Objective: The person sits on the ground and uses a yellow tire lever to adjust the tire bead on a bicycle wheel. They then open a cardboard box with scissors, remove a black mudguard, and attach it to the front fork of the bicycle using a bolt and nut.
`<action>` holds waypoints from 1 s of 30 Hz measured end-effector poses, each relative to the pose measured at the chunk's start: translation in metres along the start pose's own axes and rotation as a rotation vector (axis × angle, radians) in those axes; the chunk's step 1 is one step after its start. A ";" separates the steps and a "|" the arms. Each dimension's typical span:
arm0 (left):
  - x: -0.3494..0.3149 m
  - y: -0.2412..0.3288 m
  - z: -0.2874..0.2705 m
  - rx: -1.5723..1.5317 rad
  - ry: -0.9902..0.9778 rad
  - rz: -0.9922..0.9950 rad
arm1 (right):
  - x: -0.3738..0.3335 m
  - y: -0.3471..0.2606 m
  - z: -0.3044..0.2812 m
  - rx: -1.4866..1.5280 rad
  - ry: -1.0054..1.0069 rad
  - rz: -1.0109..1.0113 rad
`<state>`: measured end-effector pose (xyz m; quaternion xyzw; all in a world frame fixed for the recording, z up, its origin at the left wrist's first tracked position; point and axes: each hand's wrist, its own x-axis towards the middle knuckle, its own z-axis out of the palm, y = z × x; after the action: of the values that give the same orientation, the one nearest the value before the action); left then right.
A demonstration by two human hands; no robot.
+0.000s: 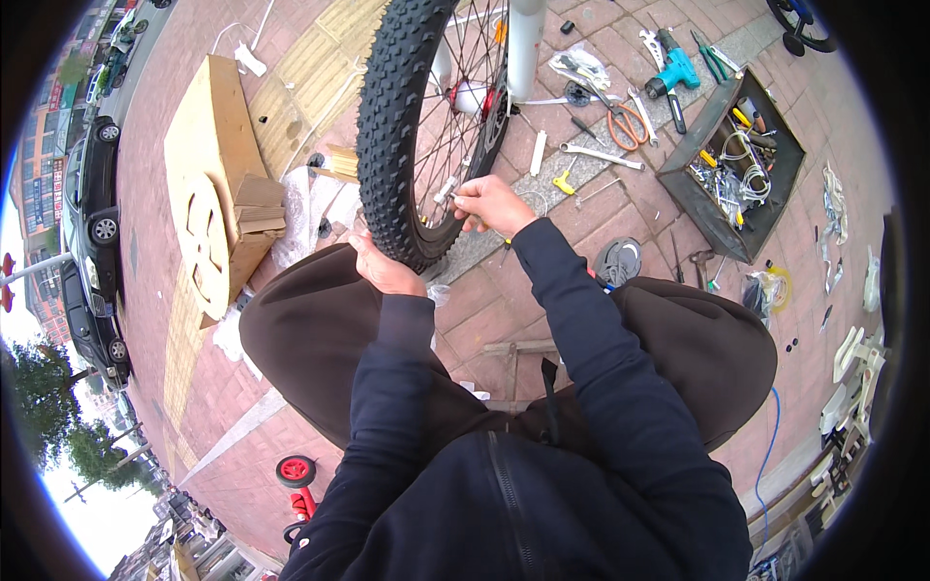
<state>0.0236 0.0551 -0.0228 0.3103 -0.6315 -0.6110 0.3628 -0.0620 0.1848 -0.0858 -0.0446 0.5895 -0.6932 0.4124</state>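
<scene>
A bicycle wheel with a black knobbly tyre (387, 126) stands upright before me, its spokes and red-and-silver hub (472, 99) beside a white fork leg (526, 48). My left hand (387, 267) is closed against the lower left side of the tyre, with some of its fingers hidden. On the other side, my right hand (496, 206) is pinched at the inner rim. Its fingertips meet beside a small whitish piece (446, 189) among the spokes; what exactly they hold is too small to make out.
At right, a metal toolbox (678, 160) holds assorted tools. Near it lie a teal cordless drill (675, 68), orange-handled scissors (625, 126), a wrench (601, 155) and a hammer (701, 266). A cardboard box (218, 145) stands left; parked cars (92, 223) line the road.
</scene>
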 end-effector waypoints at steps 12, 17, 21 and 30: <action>0.008 -0.011 -0.009 -0.140 -0.101 -0.095 | 0.006 0.007 0.021 -0.128 0.028 -0.141; 0.009 -0.010 -0.003 -0.083 0.009 -0.133 | 0.004 0.003 0.022 -0.150 0.045 -0.131; 0.008 -0.004 -0.001 -0.150 -0.050 -0.120 | 0.005 0.003 0.024 -0.196 0.067 -0.162; 0.005 0.000 0.007 -0.230 -0.023 -0.093 | 0.009 0.010 0.021 -0.204 0.060 -0.226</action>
<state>0.0153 0.0547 -0.0220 0.2883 -0.5466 -0.6990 0.3600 -0.0505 0.1630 -0.0918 -0.1316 0.6599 -0.6728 0.3075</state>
